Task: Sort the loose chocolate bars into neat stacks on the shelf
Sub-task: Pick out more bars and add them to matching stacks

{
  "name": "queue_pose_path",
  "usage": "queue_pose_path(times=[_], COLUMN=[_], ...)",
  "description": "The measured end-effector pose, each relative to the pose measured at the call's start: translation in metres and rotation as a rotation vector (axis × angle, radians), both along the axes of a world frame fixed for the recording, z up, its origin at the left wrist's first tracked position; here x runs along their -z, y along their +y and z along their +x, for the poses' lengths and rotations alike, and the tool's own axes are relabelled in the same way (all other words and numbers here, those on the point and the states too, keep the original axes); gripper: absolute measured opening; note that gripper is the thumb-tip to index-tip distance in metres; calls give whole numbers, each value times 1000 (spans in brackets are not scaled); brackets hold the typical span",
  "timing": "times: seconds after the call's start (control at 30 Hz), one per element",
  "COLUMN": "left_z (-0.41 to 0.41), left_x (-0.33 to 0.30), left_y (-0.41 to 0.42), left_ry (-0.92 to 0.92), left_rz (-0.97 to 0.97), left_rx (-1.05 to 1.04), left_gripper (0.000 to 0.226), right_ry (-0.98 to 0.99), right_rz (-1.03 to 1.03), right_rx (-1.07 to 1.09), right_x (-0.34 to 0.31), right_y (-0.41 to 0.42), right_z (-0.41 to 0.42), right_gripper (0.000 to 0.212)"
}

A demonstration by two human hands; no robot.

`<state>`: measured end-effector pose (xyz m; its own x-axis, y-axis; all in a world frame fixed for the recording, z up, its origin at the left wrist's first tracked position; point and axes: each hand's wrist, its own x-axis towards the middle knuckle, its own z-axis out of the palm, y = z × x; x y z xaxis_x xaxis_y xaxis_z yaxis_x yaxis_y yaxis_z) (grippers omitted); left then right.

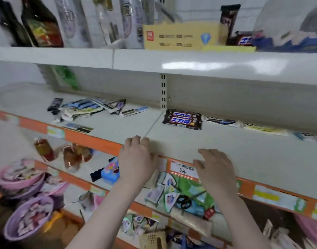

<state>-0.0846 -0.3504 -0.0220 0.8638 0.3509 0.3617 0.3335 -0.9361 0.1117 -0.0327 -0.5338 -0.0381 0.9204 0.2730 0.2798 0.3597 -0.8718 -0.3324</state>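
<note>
Hands: the left hand (136, 155) and the right hand (215, 168) both hover at the front lip of the shelf (172, 141), fingers loosely spread, holding nothing.
Landmark: the stack of brown bars (182, 119) lies toward the back of that shelf, beyond the hands and well apart from them.
Done: that stack looks tidy; to its right, a row of bars (243, 124) lies along the back wall, seemingly already laid out.
Left to do: the loose pile of bars (93, 108), left of the brown stack, lies jumbled and crossed; one stray bar (78, 127) sits nearer the front. My reading: partway through, the pile untouched.
Surface: pale shelf, orange price strip (93, 141) along its edge.
Room: shop shelving; bottles (41, 24) above, far left of the stack.
</note>
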Motion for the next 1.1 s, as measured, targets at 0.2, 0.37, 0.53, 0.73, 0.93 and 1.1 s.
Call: queue_pose_path(times=[0.2,0.37,0.53,0.73,0.93,1.1], left_z=[-9,14,49,65,76,86], left_x=[2,5,-2,-10,-14,-21], left_y=[85,148,210,278,326,351], left_ry=[-38,-15,67,289,564,617], left_rz=[-30,-45,-44,-227,-348,-347], left_rx=[-114,-121,-56,83,251,396], left_gripper=[47,53,65,74,67,58], right_ry=[-30,-56,-112,-83,100,146], right_rz=[-9,20,8,-261,-383,-293], right_rx=[-113,-170,-213,-255,-344,-406], right_x=[-1,-2,-10,-14,-11,-15], right_y=[82,140,199,259,284,292], right_z=[7,41,91,144,190,206], right_gripper=[34,35,37,35,45,37])
